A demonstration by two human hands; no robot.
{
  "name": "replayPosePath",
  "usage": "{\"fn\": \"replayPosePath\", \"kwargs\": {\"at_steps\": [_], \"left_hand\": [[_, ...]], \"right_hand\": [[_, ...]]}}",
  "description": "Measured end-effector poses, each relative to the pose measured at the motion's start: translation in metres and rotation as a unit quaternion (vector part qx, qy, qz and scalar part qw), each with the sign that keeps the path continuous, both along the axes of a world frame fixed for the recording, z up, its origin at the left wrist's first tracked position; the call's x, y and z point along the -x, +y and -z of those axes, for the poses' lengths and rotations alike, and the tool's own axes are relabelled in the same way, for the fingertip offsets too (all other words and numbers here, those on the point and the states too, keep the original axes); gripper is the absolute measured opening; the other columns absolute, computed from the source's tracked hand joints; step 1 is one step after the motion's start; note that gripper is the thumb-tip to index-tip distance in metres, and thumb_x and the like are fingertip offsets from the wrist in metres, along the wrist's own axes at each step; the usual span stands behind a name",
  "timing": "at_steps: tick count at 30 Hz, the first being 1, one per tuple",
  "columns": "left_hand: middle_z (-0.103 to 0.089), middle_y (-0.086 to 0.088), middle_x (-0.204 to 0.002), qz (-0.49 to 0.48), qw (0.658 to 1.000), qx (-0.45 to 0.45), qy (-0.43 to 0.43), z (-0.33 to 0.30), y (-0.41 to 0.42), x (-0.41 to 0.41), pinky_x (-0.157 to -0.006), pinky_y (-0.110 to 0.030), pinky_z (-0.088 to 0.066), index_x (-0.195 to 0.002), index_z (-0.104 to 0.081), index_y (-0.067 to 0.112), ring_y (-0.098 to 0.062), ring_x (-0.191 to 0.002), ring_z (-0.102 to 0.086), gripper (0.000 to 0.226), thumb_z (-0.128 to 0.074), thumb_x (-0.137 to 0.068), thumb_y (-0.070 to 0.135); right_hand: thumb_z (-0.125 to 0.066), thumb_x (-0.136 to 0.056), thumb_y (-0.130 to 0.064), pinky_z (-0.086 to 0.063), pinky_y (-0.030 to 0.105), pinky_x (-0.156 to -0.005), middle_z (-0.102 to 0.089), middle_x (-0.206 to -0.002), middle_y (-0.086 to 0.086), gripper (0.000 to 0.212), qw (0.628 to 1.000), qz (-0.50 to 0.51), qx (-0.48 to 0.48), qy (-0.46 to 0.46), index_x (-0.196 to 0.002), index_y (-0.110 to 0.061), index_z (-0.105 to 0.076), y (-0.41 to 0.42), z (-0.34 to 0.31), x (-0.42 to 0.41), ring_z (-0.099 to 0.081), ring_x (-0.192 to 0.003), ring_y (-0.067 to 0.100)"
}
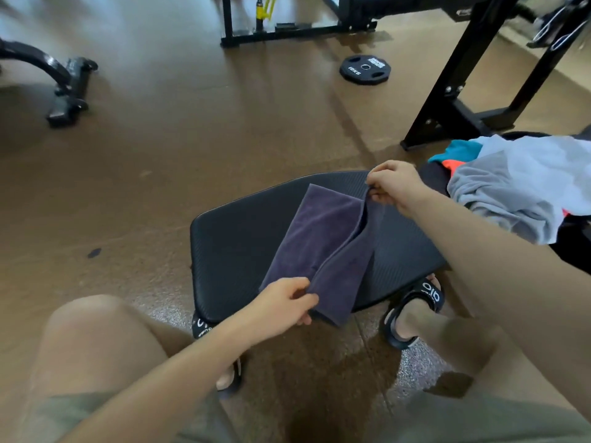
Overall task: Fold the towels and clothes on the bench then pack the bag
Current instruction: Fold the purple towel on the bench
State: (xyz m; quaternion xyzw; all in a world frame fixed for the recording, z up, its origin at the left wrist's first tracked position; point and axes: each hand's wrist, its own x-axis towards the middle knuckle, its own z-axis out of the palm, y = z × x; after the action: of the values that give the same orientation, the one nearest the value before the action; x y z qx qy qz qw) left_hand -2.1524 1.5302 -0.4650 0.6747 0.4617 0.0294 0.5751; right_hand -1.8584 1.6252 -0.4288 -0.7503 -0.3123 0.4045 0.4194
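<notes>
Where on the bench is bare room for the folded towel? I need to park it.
Bare pad lies left of the purple towel, toward the rounded end. A narrower strip shows under the right forearm. The far right is crowded with heaped clothes.

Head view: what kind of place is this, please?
Most likely a gym: a weight plate lies on the floor, black machine frames stand around, and a padded bench is in front.

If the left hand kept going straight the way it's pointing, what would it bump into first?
Probably nothing new: the left hand already pinches the near end of the dark purple terry towel. Pushing on up and to the right, it would likely just slide along that towel over the black ribbed bench pad, though depth is unclear.
</notes>
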Motion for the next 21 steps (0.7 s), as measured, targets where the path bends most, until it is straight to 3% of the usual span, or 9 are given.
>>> {"fn": "replayPosePath", "kwargs": {"at_steps": [3, 6, 8, 11, 14, 18, 21], "left_hand": [[-0.067, 0.002, -0.077, -0.032, 0.998, 0.047, 0.004, 0.004, 0.019, 0.028, -0.08, -0.034, -0.062, -0.095, -0.069, 0.009, -0.009, -0.072, -0.071, 0.016, -0.059, -0.1, 0.021], [-0.07, 0.001, -0.076, -0.067, 0.995, 0.068, 0.019, 0.012, 0.035, 0.046, -0.077, -0.031, -0.062, -0.1, -0.071, 0.009, -0.01, -0.069, -0.07, 0.012, -0.061, -0.099, 0.015], [-0.072, 0.0, -0.077, -0.07, 0.994, 0.073, 0.028, 0.02, 0.044, 0.053, -0.078, -0.033, -0.063, -0.101, -0.07, 0.011, -0.011, -0.069, -0.071, 0.01, -0.062, -0.098, 0.014], [-0.073, 0.002, -0.074, -0.054, 0.995, 0.068, 0.042, 0.033, 0.054, 0.061, -0.076, -0.034, -0.063, -0.096, -0.069, 0.017, -0.013, -0.07, -0.073, 0.006, -0.063, -0.097, 0.015], [-0.071, 0.004, -0.072, -0.035, 0.996, 0.056, 0.061, 0.041, 0.06, 0.063, -0.076, -0.036, -0.063, -0.091, -0.067, 0.019, -0.012, -0.069, -0.072, 0.01, -0.061, -0.098, 0.017], [-0.068, 0.005, -0.072, -0.02, 0.996, 0.027, 0.085, 0.045, 0.062, 0.065, -0.076, -0.041, -0.06, -0.084, -0.063, 0.019, -0.01, -0.065, -0.07, 0.017, -0.057, -0.099, 0.022], [-0.063, 0.006, -0.069, -0.012, 0.995, -0.001, 0.094, 0.044, 0.058, 0.065, -0.064, -0.035, -0.054, -0.077, -0.055, 0.024, -0.009, -0.061, -0.066, 0.025, -0.055, -0.101, 0.028]], "right_hand": [[-0.067, -0.084, -0.002, -0.055, 0.023, -0.053, -0.063, -0.078, 0.014, 0.005, 1.0, -0.002, 0.01, 0.008, -0.083, -0.006, -0.065, 0.023, 0.01, 0.023, -0.063, -0.066, 0.021], [-0.064, -0.081, 0.003, -0.061, 0.029, -0.063, -0.065, -0.079, 0.016, 0.008, 1.0, -0.018, 0.017, -0.01, -0.083, -0.003, -0.067, 0.042, 0.021, 0.041, -0.067, -0.071, 0.025], [-0.064, -0.079, 0.005, -0.063, 0.028, -0.069, -0.07, -0.078, 0.015, 0.017, 0.994, -0.058, 0.042, -0.081, -0.09, -0.005, -0.072, 0.052, 0.029, 0.049, -0.071, -0.068, 0.023], [-0.065, -0.083, -0.002, -0.056, 0.02, -0.063, -0.072, -0.077, 0.008, 0.021, 0.969, -0.121, 0.072, -0.202, -0.101, -0.011, -0.072, 0.064, 0.04, 0.056, -0.067, -0.062, 0.014], [-0.064, -0.092, -0.013, -0.05, 0.029, -0.075, -0.068, -0.092, 0.002, 0.016, 0.942, -0.173, 0.07, -0.28, -0.103, -0.012, -0.074, 0.073, 0.05, 0.058, -0.063, -0.084, 0.018], [-0.062, -0.095, -0.023, -0.042, 0.029, -0.076, -0.065, -0.099, -0.001, 0.011, 0.918, -0.216, 0.069, -0.326, -0.099, -0.018, -0.072, 0.082, 0.062, 0.055, -0.06, -0.094, 0.019], [-0.063, -0.095, -0.026, -0.044, 0.031, -0.081, -0.056, -0.105, 0.001, 0.009, 0.91, -0.221, 0.053, -0.347, -0.098, -0.021, -0.07, 0.085, 0.071, 0.053, -0.057, -0.093, 0.02]]}}
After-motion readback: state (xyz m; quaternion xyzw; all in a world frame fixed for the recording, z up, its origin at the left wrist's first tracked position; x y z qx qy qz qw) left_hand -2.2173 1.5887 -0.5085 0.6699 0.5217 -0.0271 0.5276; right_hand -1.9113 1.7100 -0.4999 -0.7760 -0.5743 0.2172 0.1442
